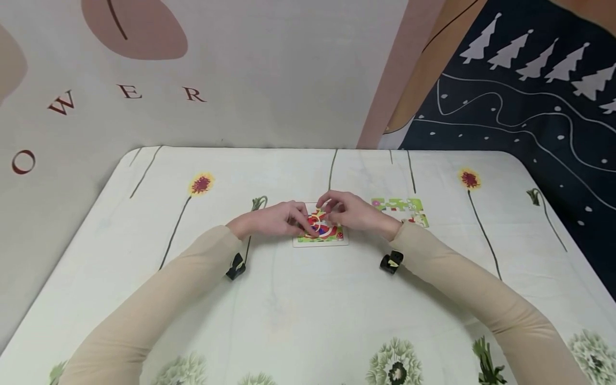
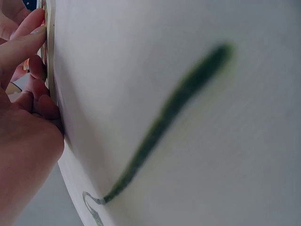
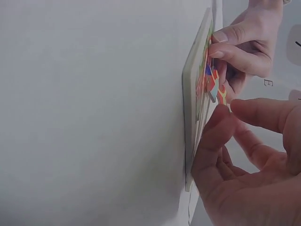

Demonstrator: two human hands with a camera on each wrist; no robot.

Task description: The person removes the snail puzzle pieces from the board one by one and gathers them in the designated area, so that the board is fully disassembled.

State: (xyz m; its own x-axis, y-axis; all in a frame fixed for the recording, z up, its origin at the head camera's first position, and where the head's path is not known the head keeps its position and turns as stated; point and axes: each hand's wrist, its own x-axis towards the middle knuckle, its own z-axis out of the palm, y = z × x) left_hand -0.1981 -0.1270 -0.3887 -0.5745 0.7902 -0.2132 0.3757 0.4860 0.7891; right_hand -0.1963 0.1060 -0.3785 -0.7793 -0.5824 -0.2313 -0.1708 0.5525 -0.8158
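One puzzle board is being worked by two hands on one table; it is lying flat between and partly beneath them. The board is being touched by the left hand, its index finger being kept extended and thumb and finger held apart. One tilted red-and-yellow puzzle piece is being pinched between thumb and index finger of the right hand, just beside the left fingers. Beyond the right hand, to its right, one group of green puzzle pieces is being partly hidden; their exact number cannot be told. Two black devices are being worn, one below the left hand, one below the right.
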